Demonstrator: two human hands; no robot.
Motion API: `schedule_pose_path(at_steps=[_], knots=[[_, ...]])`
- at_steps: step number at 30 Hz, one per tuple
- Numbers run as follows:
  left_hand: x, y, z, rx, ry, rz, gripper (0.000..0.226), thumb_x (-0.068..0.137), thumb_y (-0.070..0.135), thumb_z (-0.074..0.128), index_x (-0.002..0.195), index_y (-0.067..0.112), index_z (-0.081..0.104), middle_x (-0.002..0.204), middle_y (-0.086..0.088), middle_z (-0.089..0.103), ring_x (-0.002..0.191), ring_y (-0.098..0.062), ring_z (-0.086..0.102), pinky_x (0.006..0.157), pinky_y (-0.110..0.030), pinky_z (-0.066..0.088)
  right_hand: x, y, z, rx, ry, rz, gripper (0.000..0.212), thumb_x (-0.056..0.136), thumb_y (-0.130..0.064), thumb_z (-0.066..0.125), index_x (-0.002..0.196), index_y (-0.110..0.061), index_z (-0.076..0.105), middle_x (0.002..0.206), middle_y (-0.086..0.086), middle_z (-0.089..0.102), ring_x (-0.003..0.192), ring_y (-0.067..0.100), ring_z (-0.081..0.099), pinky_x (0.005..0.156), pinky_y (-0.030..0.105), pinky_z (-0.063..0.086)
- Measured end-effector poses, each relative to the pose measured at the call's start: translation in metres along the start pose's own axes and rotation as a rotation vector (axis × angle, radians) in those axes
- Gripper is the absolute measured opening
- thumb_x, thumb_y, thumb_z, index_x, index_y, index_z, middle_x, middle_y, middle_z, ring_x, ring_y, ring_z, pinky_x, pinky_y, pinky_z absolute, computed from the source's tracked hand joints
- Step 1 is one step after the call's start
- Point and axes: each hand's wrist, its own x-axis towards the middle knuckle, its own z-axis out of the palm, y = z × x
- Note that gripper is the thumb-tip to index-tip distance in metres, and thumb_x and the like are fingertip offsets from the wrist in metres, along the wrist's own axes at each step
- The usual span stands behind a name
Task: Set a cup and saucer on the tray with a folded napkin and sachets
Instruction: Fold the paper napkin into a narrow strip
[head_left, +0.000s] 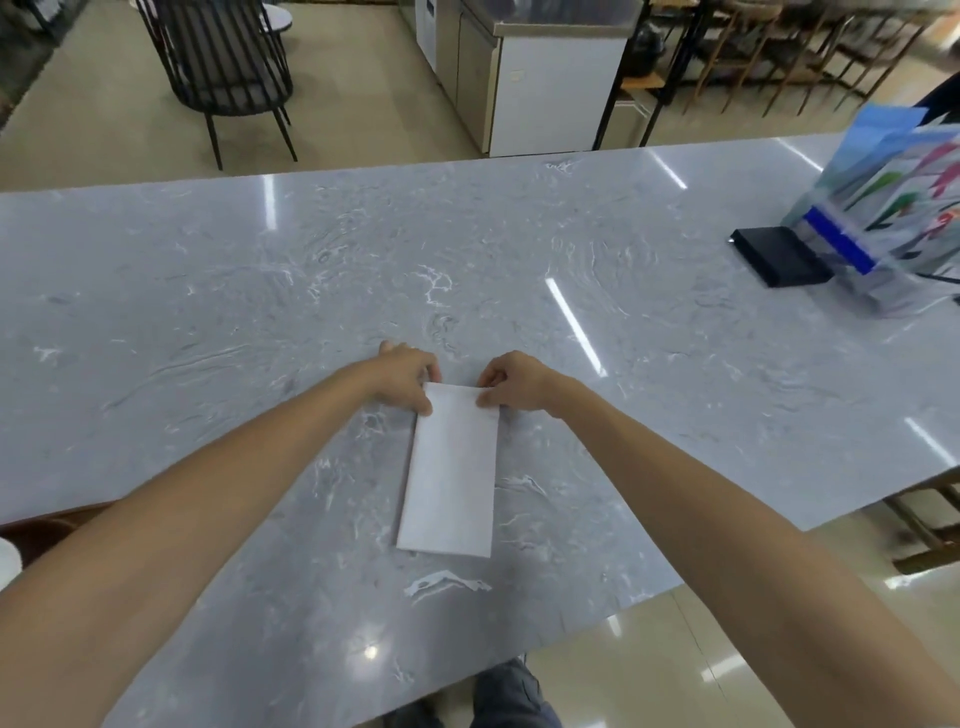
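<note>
A white napkin (451, 470) lies folded into a long rectangle on the grey marble table (260, 291), its long side pointing away from me. My left hand (408, 376) pinches its far left corner. My right hand (511, 382) pinches its far right corner. Both hands have fingers closed on the napkin's far edge. At the left edge a brown curved rim (47, 525) and a bit of white (8, 564) show; I cannot tell what they are. No cup, saucer or sachets are in view.
A clear stand of colourful leaflets (888, 208) and a black flat box (779, 257) sit at the far right of the table. Beyond the table are a black chair (223, 67) and a white counter unit (545, 78). The table's near edge runs diagonally at bottom right.
</note>
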Motion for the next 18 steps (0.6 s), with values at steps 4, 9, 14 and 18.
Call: schedule_pose_path(at_steps=[4,9,14,18], knots=[[-0.014,-0.002,-0.002,-0.186,0.039,0.015,0.034,0.076,0.018,0.078,0.105,0.019,0.061,0.119,-0.010,0.056,0.119,-0.027,0.046,0.091,-0.033,0.042,-0.010,-0.003,0.000,0.042,0.010,-0.065,0.023,0.090,-0.011,0.069,0.112,-0.006,0.066,0.101,0.006,0.065,0.088,0.022,0.062,0.081,0.037,0.055],[-0.043,0.001,-0.010,-0.413,0.067,0.070,0.030,0.081,0.005,0.071,0.107,0.012,0.059,0.110,-0.016,0.068,0.097,-0.029,0.066,0.088,-0.046,0.054,-0.027,-0.007,-0.006,0.001,0.092,-0.212,0.024,0.089,-0.009,0.070,0.113,-0.014,0.066,0.104,0.001,0.064,0.087,0.018,0.062,0.079,0.030,0.050],[-0.074,0.007,-0.005,-0.420,0.209,0.194,0.027,0.081,0.013,0.074,0.103,0.027,0.074,0.094,0.002,0.072,0.088,-0.012,0.067,0.075,-0.021,0.051,-0.060,-0.012,-0.008,-0.084,0.154,-0.356,0.024,0.089,-0.007,0.070,0.113,-0.014,0.070,0.104,0.003,0.073,0.094,0.019,0.067,0.087,0.033,0.056],[-0.105,0.009,0.012,-0.330,0.334,0.316,0.020,0.077,0.014,0.078,0.093,0.025,0.076,0.087,0.005,0.070,0.083,-0.007,0.063,0.067,-0.008,0.043,-0.095,-0.012,0.005,-0.118,0.220,-0.476,0.021,0.089,-0.010,0.071,0.109,-0.015,0.070,0.101,-0.001,0.073,0.089,0.015,0.065,0.077,0.033,0.057]])
